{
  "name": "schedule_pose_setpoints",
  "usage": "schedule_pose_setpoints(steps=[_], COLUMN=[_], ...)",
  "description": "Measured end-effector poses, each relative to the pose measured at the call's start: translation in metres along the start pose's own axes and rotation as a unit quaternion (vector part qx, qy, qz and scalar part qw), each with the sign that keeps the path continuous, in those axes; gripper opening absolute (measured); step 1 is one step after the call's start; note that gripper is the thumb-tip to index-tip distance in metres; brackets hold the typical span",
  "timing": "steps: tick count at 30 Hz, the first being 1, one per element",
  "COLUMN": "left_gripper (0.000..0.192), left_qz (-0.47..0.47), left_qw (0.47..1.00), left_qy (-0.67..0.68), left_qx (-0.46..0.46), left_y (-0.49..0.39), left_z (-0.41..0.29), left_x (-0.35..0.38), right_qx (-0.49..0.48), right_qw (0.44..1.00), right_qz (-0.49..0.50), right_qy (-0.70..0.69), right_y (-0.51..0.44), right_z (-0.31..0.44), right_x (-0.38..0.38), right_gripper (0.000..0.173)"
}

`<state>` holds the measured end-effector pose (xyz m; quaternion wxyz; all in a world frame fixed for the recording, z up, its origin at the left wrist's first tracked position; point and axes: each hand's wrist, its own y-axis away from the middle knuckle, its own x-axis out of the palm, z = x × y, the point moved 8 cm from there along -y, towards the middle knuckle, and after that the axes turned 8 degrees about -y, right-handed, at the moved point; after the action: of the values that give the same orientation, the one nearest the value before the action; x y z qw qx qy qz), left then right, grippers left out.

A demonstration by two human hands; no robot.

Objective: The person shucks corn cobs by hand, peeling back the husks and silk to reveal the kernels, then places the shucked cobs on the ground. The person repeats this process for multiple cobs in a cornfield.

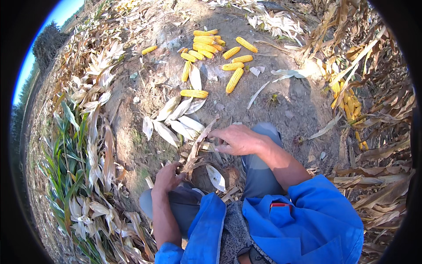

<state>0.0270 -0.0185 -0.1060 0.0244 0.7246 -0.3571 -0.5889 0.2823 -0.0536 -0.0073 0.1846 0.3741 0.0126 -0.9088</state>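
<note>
My left hand (168, 178) is low in front of my left knee, its fingers curled around the lower end of a dry corn leaf (196, 148). Above and to the right, my right hand (237, 140) reaches over my right knee. Its fingers are bent beside the leaf's upper part; whether they grip it is hidden. Just beyond the hands lie several ears in pale husks (166, 132). A bare yellow corn cob (194, 93) rests on the soil past them. A loose pale husk (216, 178) lies between my knees.
Farther out, husked cobs form a small pile (205, 44), with more cobs (234, 80) scattered to its right. Another cob heap (349, 102) lies among dry stalks (379, 145) at right. Green and dry corn leaves (72, 158) line the left side.
</note>
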Motion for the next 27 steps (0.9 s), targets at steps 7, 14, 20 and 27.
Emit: schedule_pose_setpoints(steps=[7, 14, 20, 27], left_gripper=[0.045, 0.034, 0.034, 0.035], left_qz=[0.111, 0.021, -0.105, -0.133], left_qw=[0.992, 0.994, 0.988, 0.921], left_qy=[-0.01, 0.057, -0.023, -0.361], left_qx=[0.066, -0.095, -0.107, 0.064], left_y=[-0.049, -0.164, -0.247, -0.34], left_z=[0.032, 0.158, 0.111, 0.085], left_x=[0.006, 0.056, 0.112, 0.123], right_qx=[-0.026, -0.035, 0.033, 0.131], right_qw=[0.997, 0.973, 0.975, 0.956], right_qz=[-0.062, -0.192, -0.179, -0.217], right_qy=[-0.037, -0.121, -0.126, -0.148], right_y=[0.01, 0.026, 0.04, 0.046], right_z=[-0.004, -0.011, -0.032, -0.064], right_x=[-0.019, -0.049, -0.062, -0.077], right_gripper=[0.039, 0.031, 0.029, 0.03])
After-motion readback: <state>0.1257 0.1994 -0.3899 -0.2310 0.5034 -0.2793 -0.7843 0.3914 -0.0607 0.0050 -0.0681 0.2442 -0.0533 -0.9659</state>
